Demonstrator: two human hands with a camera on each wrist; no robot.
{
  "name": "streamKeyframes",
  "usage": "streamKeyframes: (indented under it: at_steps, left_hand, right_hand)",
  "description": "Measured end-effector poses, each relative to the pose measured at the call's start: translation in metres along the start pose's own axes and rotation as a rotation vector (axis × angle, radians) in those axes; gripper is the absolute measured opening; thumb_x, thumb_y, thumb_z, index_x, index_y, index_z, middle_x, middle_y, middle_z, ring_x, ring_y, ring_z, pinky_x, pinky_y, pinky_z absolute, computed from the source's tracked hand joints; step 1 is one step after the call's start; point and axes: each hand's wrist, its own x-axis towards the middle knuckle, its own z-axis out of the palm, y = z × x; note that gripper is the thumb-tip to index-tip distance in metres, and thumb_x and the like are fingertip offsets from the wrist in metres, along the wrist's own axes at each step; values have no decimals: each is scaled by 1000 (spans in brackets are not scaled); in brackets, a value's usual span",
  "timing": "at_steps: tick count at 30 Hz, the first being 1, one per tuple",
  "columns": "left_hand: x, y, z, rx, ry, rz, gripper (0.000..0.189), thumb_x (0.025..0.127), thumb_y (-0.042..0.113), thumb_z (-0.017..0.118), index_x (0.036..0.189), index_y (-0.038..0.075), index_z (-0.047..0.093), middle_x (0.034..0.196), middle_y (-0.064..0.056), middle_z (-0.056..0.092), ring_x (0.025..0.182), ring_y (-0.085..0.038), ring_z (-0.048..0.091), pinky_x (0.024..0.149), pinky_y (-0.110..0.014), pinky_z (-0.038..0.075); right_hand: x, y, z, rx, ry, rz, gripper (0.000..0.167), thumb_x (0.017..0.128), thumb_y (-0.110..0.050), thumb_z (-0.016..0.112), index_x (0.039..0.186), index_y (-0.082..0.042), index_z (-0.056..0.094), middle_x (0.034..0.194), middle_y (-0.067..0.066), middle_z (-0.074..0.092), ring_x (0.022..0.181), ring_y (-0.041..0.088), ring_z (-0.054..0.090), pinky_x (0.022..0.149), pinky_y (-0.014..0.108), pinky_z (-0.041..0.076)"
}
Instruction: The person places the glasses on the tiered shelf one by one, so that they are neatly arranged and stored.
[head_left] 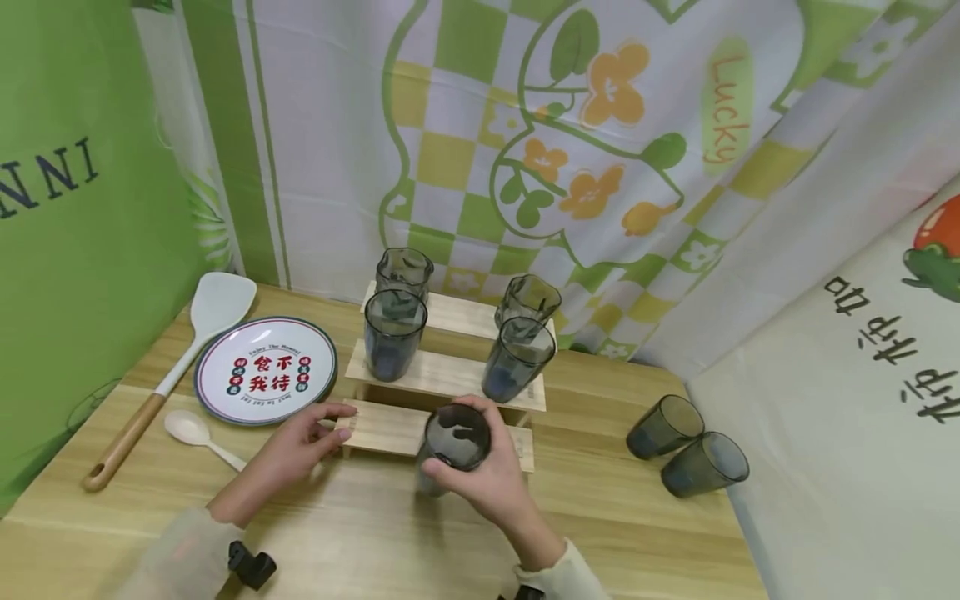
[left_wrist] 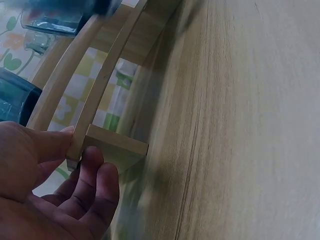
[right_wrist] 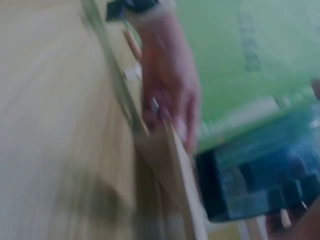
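Note:
A three-step wooden rack [head_left: 390, 427] stands on the table. My left hand [head_left: 296, 446] pinches the left end of its lowest step; in the left wrist view the thumb lies over the slat [left_wrist: 102, 82] and the other fingers curl below. With my right hand [head_left: 495, 487] I grip a dark drinking glass [head_left: 450, 450] at the front of that step, its mouth upward. In the right wrist view the blurred glass [right_wrist: 265, 175] is beside the step's edge. Two glasses, left [head_left: 393, 337] and right [head_left: 517, 360], stand on the middle step. Two wavy glasses, left [head_left: 405, 271] and right [head_left: 531, 296], occupy the top step.
Two more dark glasses, one nearer [head_left: 707, 465] and one farther [head_left: 664, 427], stand on the table at right. To the left lie a patterned plate [head_left: 266, 333], a white spatula [head_left: 176, 371] with a wooden handle and a pale spoon [head_left: 191, 429]. A printed curtain [head_left: 322, 167] hangs behind.

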Motion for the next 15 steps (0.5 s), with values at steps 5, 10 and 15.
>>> streamKeyframes:
  at_steps: [5, 10, 15]
  left_hand:
    - [1, -1, 4, 16, 18, 34, 33, 97, 8, 69, 128, 0, 64, 126, -21, 62, 80, -20, 66, 66, -30, 54]
    - [-1, 0, 4, 5, 7, -2, 34, 98, 13, 69, 130, 3, 63, 126, -19, 61, 80, -21, 64, 60, -30, 52]
    - [-2, -1, 0, -20, 13, -23, 35, 98, 14, 69, 131, 3, 63, 123, -18, 63, 79, -22, 65, 58, -30, 51]
  right_hand:
    - [26, 10, 55, 33, 76, 18, 72, 81, -19, 89, 139, -11, 46, 129, 5, 59, 115, 29, 59, 91, 50, 52]
    - [36, 20, 80, 61, 161, 2, 74, 79, -21, 90, 137, -17, 45, 127, 5, 60, 111, 27, 62, 90, 56, 52]
    - [40, 24, 87, 19, 202, -11, 79, 77, -22, 92, 138, -19, 42, 130, 3, 58, 114, 24, 60, 95, 51, 50]
